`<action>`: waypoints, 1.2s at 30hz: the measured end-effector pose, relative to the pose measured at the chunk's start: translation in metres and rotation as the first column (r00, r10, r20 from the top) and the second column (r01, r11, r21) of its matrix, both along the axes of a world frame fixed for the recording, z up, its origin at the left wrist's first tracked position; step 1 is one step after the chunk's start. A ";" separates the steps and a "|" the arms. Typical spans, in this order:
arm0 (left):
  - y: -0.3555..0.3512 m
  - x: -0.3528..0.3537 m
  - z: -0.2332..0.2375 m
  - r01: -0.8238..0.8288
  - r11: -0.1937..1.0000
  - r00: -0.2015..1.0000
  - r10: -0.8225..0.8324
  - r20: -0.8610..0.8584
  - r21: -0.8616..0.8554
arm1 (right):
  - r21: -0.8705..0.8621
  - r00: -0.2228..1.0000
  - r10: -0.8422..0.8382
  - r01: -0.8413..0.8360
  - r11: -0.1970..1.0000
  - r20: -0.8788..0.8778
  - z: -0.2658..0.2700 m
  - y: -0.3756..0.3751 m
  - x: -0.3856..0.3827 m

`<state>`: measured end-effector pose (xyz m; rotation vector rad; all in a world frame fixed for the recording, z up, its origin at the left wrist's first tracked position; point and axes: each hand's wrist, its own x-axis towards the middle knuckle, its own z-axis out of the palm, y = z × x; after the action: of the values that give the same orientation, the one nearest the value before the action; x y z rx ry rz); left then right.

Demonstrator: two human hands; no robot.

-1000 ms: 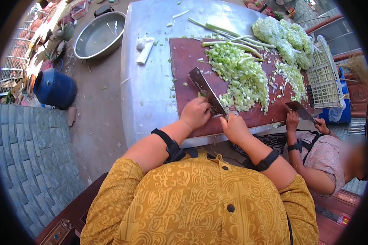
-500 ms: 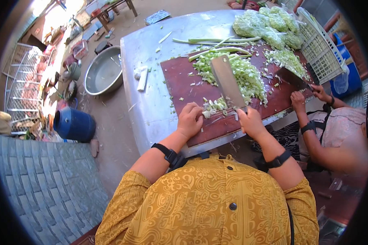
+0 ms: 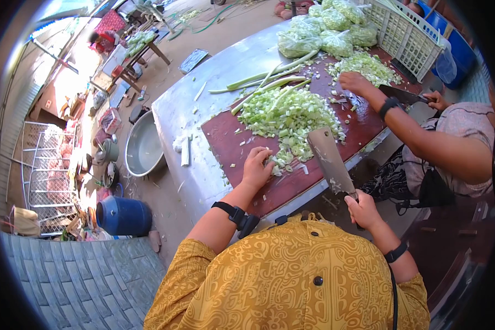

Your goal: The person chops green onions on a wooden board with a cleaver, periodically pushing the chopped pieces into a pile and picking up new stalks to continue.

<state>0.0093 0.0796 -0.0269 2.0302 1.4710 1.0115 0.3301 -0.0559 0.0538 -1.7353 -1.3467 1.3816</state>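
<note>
My right hand (image 3: 363,209) grips the dark handle of a cleaver (image 3: 331,159). Its broad blade slants over the near edge of the red-brown cutting board (image 3: 220,132), right of the chopped pieces. My left hand (image 3: 257,167) rests on the board with curled fingers, against pale chopped stalk pieces (image 3: 285,157); whatever lies under the fingertips is hidden. Beyond it spreads a heap of chopped green stalks (image 3: 294,113), likely celery or scallion. Several long uncut stalks (image 3: 258,82) lie across the back of the heap.
At right, a co-worker's hand (image 3: 357,83) reaches over another chopped pile (image 3: 363,69); their other hand holds a second cleaver (image 3: 399,94). Filled plastic bags (image 3: 335,33) and a crate (image 3: 404,38) stand behind. A metal basin (image 3: 144,146) and blue barrel (image 3: 124,215) are left of the metal table (image 3: 168,118).
My right hand has drawn the cleaver back toward me and to the right, off the chopped pieces. The co-worker's near hand has reached forward over the board. The view has shifted.
</note>
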 end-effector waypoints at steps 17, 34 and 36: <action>0.065 0.045 0.020 -0.127 0.957 0.957 0.049 -0.287 -0.259 | -0.013 0.980 0.101 -0.100 0.995 0.169 0.002 -0.018 0.015; -0.054 -0.050 0.020 -0.200 0.975 0.980 0.200 -0.004 -0.097 | 0.005 0.823 0.356 -0.400 0.917 0.444 -0.005 0.090 -0.048; -0.060 -0.031 0.010 -0.200 0.977 0.979 0.202 0.015 -0.076 | 0.038 0.838 0.325 -0.379 0.925 0.438 -0.006 0.092 -0.046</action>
<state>-0.0220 0.0196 -0.0172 1.8406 1.7025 1.0382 0.2838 0.0364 0.0474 -1.8340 -2.0362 1.0950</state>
